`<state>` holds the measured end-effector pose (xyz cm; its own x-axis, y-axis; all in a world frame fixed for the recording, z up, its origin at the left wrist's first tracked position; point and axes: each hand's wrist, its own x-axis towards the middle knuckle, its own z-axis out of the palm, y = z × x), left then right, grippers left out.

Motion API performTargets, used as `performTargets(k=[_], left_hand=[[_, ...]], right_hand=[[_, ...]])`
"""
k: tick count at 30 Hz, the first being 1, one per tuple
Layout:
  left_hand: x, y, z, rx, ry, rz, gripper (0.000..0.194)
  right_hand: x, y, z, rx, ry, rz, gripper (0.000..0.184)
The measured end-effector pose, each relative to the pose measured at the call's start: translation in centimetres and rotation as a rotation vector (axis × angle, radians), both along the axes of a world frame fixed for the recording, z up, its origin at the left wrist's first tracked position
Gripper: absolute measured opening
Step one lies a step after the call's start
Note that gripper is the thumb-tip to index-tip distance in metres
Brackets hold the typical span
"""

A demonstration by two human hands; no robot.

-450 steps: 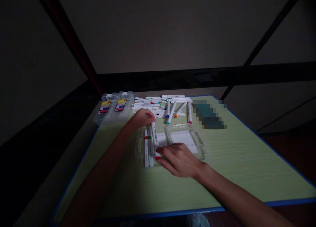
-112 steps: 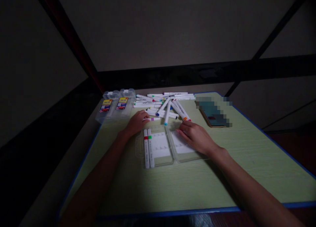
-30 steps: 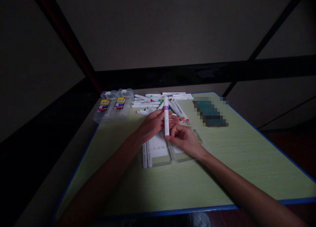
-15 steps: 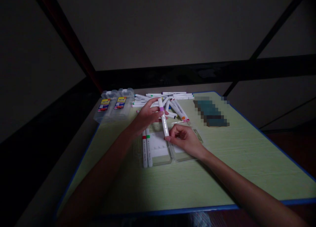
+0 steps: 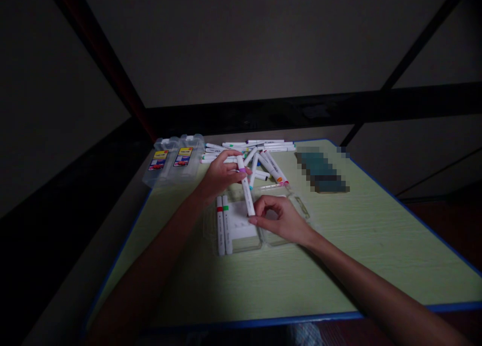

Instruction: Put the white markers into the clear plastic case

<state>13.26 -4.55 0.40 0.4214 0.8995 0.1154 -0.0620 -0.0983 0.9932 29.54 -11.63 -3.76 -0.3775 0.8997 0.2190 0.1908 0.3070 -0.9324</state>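
A white marker with a purple band (image 5: 246, 193) is held tilted between both hands above an opened clear plastic case (image 5: 246, 246). My left hand (image 5: 225, 171) grips it near the purple band, thumb and fingers closed around it. The fingertips of my right hand (image 5: 276, 214) pinch its lower end. Two more markers lie side by side in the left part of the case: a red-banded marker (image 5: 220, 230) and a green-banded marker (image 5: 227, 230). A white paper insert (image 5: 241, 218) shows in the case beside them.
A loose pile of white markers (image 5: 273, 167) lies at the back of the table (image 5: 293, 285). Two closed clear cases with labels (image 5: 184, 167) stand at the back left. A blurred-out flat object (image 5: 322, 170) is on the right. Blue trim edges the table.
Both hands have shifted slightly left with the marker, and its lower end has come down a little. The marker has rolled so that its printed text is turned differently.
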Motion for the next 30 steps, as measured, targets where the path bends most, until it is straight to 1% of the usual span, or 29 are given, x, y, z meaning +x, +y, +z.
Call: performTargets(k=[7, 15, 22, 30], left_hand=[[-0.13, 0.02, 0.01, -0.035, 0.04, -0.051, 0.057], [-0.15, -0.16, 0.29, -0.045, 0.053, -0.079, 0.052], [-0.16, -0.17, 0.19, -0.041, 0.073, -0.07, 0.05], [-0.05, -0.28, 0.38, -0.077, 0.074, -0.083, 0.048]], right_hand=[[0.09, -0.46, 0.4, 0.078, -0.069, 0.073, 0.015], [0.07, -0.56, 0.54, 0.177, -0.135, 0.066, 0.013], [0.1, -0.43, 0.21, 0.199, -0.161, 0.064, 0.015], [0.08, -0.54, 0.37, 0.201, -0.124, 0.068, 0.014]])
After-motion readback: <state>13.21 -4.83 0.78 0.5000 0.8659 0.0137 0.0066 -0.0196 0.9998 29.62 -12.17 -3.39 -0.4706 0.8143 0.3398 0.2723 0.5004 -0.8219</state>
